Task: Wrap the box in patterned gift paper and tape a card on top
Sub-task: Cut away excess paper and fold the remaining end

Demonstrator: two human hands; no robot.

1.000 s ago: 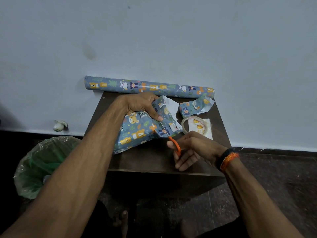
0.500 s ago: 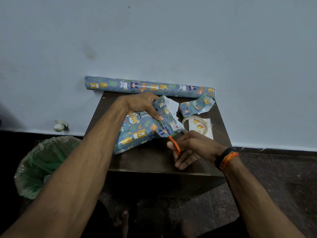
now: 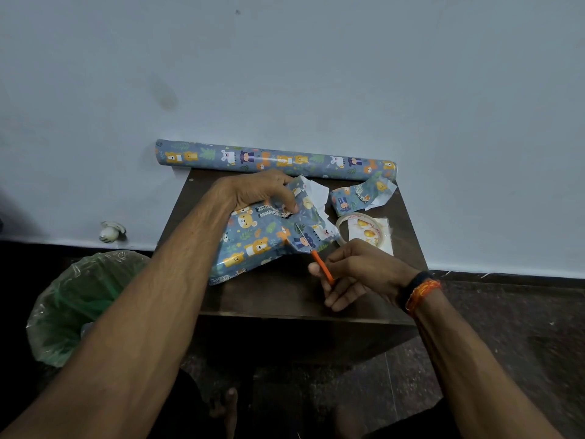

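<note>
Box [image 3: 253, 245] lies under left hand [image 3: 262, 191], beside scissors [image 3: 313, 251].

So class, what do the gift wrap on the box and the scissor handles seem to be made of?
Gift wrap: looks like glossy printed paper; it creases, shines and shows a white underside. Scissor handles, gripped by the right hand: probably smooth orange plastic, judging by their uniform colour.

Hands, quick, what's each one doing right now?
Left hand: pinches the gift paper on the wrapped box.
Right hand: grips the orange scissors.
</note>
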